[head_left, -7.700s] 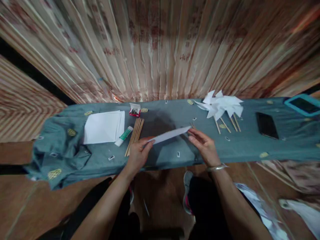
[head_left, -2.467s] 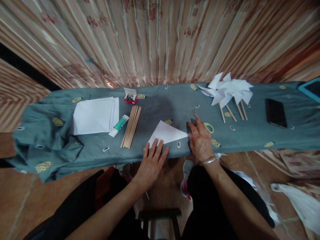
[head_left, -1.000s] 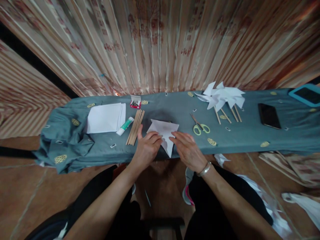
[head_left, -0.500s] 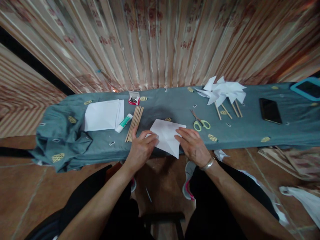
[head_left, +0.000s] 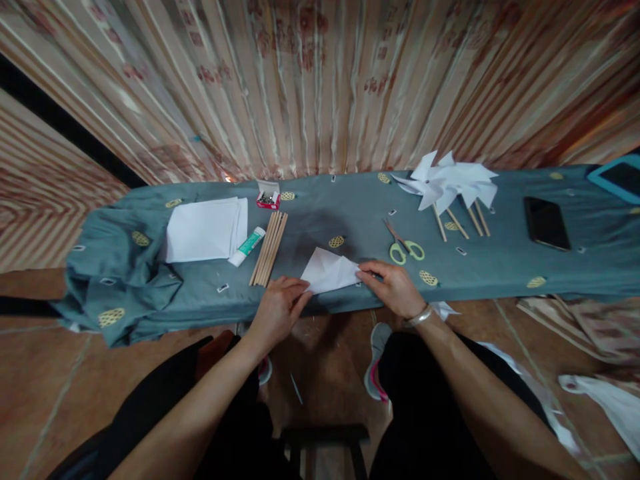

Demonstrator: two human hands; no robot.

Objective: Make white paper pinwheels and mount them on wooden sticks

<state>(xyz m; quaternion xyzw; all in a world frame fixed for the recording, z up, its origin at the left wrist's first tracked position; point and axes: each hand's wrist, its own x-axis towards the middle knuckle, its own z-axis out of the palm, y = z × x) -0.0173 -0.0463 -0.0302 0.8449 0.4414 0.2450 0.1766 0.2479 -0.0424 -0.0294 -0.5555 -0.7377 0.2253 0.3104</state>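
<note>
A white paper sheet, folded into a triangle, lies near the front edge of a bench covered in grey-blue cloth. My left hand pinches the paper's left corner with fingers pressed together. My right hand presses and grips its right corner; a metal bangle sits on that wrist. Yellow-handled scissors lie just beyond my right hand.
Left of the paper lie several wooden sticks, a green glue stick, a stack of white paper and a small red box of pins. Finished paper pinwheels, a black phone and a blue-cased tablet are to the right.
The sheet, open as a creased square half a second ago, is now folded into a triangle. Both hands have slid to its left and right corners.
</note>
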